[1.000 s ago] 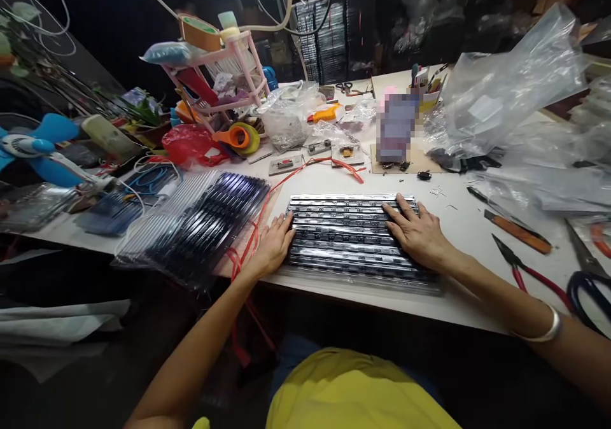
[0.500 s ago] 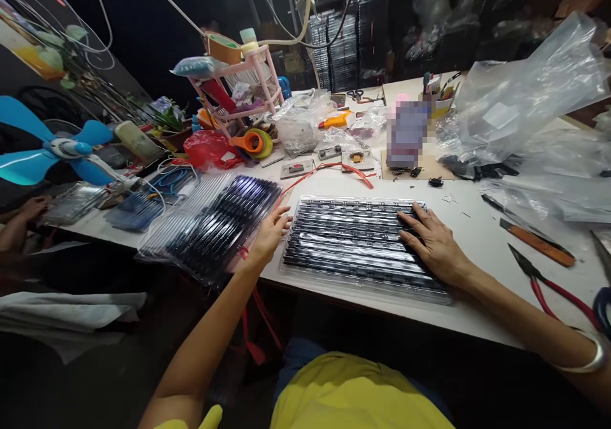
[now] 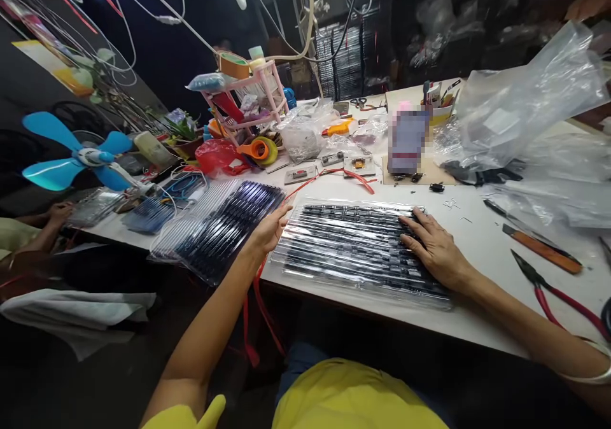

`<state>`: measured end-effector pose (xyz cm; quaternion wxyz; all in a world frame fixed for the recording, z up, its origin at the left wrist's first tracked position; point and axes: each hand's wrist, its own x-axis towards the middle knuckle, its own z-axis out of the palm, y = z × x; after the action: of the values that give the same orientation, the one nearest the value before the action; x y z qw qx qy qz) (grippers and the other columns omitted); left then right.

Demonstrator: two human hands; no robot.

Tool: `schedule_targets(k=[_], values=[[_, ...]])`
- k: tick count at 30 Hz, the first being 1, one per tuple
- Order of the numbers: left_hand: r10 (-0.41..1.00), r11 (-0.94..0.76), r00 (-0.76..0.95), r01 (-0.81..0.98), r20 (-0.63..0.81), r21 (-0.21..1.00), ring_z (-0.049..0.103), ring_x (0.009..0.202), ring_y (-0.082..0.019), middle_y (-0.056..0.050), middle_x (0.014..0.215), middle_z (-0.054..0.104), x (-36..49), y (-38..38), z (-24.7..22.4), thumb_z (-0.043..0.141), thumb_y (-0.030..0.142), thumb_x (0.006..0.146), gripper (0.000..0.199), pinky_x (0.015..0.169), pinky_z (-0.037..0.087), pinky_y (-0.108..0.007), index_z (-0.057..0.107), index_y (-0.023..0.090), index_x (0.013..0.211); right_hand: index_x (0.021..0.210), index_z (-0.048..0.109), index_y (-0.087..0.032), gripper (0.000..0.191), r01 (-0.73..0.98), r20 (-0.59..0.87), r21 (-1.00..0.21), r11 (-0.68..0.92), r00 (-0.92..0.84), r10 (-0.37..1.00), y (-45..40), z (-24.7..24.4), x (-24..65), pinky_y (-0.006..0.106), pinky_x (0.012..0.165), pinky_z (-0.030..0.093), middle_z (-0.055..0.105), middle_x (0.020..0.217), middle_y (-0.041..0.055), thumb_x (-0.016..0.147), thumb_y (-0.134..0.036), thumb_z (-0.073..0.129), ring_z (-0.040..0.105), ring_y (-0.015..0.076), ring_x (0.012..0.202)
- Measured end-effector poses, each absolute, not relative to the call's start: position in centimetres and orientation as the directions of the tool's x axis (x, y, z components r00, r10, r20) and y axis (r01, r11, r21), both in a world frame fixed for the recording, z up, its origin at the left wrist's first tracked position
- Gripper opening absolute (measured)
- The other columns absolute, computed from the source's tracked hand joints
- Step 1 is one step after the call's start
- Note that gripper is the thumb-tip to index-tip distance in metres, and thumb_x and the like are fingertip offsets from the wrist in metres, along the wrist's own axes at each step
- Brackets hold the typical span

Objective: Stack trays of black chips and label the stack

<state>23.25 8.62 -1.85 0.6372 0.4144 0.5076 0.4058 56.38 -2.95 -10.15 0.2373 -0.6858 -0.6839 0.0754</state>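
A clear ribbed plastic tray (image 3: pixel 292 238) lies in front of me over rows of thin black strips (image 3: pixel 353 244). Its left end reaches past the strips. My left hand (image 3: pixel 271 230) is at that left end, fingers curled and closed at the tray's edge; its fingertips are partly hidden. Flat on the right end rests my right hand (image 3: pixel 433 249), its fingers spread over the strips and tray. Left of my left hand, a second tray of dark strips (image 3: pixel 229 225) sits slanted near the table edge, beside a clear ribbed tray (image 3: pixel 191 216).
Red-handled pliers (image 3: pixel 541 286), a wooden-handled knife (image 3: pixel 541 249) and plastic bags (image 3: pixel 515 117) lie to the right. A phone-like device (image 3: pixel 407 141) stands behind the tray. A blue fan (image 3: pixel 90 156) and a co-worker's hands (image 3: pixel 60 212) are at left. Red straps (image 3: pixel 260 308) hang off the edge.
The clear tray's left end now reaches farther left beyond the black strips, with my left hand at its edge. My right hand stays on the right end. The view has shifted slightly.
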Motion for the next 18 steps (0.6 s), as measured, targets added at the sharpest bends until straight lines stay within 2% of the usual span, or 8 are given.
schedule_targets(k=[5,10,12,14,16,18], values=[[0.894,0.37,0.263,0.021,-0.362,0.929,0.067,0.059,-0.022,-0.006,0.072,0.064,23.6,7.8,-1.9,0.052,0.042,0.088,0.037,0.039,0.045,-0.023,0.053,0.019,0.117,0.139,0.043,-0.026,0.057,0.892,0.21,-0.45,0.046,0.056,0.976,-3.0,-10.0,56.4,0.058,0.105,0.03,0.023,0.153,0.0084,0.094,-0.055,0.024,0.023,0.0369,0.137],[0.952,0.206,0.201,0.14,-0.232,0.968,0.068,0.072,-0.021,-0.009,0.079,0.066,22.8,7.7,-2.6,0.046,0.044,0.09,0.044,0.05,0.049,-0.025,0.045,0.018,0.126,0.139,0.042,-0.025,0.056,0.894,0.21,-0.445,0.047,0.053,0.976,-3.1,-10.1,56.3,0.056,0.106,0.029,0.023,0.153,0.0084,0.094,-0.054,0.025,0.022,0.036,0.138],[0.98,0.103,0.142,0.229,-0.138,0.968,0.066,0.083,-0.021,-0.01,0.088,0.066,22.0,7.7,-3.1,0.046,0.043,0.09,0.044,0.063,0.052,-0.028,0.046,0.017,0.125,0.139,0.043,-0.024,0.057,0.894,0.219,-0.445,0.05,0.055,0.974,-3.0,-10.2,56.3,0.056,0.106,0.029,0.023,0.153,0.0085,0.094,-0.054,0.025,0.023,0.0355,0.138],[0.995,-0.003,0.096,0.354,-0.033,0.935,0.061,0.1,-0.022,-0.013,0.106,0.064,21.3,7.5,-3.8,0.048,0.04,0.089,0.043,0.082,0.05,-0.034,0.049,0.016,0.124,0.137,0.045,-0.024,0.058,0.892,0.211,-0.449,0.046,0.056,0.976,-3.0,-10.2,56.4,0.057,0.107,0.027,0.023,0.153,0.0084,0.093,-0.056,0.024,0.022,0.036,0.138],[0.992,-0.098,0.116,0.485,0.048,0.869,0.051,0.119,-0.023,-0.013,0.125,0.057,21.1,7.0,-4.7,0.049,0.036,0.088,0.04,0.099,0.04,-0.038,0.053,0.016,0.123,0.136,0.047,-0.025,0.059,0.888,0.182,-0.458,0.031,0.059,0.982,-2.8,-10.0,56.6,0.058,0.107,0.026,0.023,0.153,0.0079,0.093,-0.057,0.023,0.02,0.037,0.138],[0.979,-0.171,0.19,0.599,0.069,0.782,0.041,0.128,-0.023,-0.01,0.136,0.051,21.3,6.4,-5.6,0.05,0.032,0.087,0.04,0.108,0.028,-0.04,0.055,0.018,0.124,0.136,0.047,-0.027,0.059,0.883,0.139,-0.469,0.017,0.055,0.989,-2.7,-9.9,56.8,0.058,0.107,0.025,0.022,0.153,0.0062,0.092,-0.058,0.021,0.019,0.037,0.138]])
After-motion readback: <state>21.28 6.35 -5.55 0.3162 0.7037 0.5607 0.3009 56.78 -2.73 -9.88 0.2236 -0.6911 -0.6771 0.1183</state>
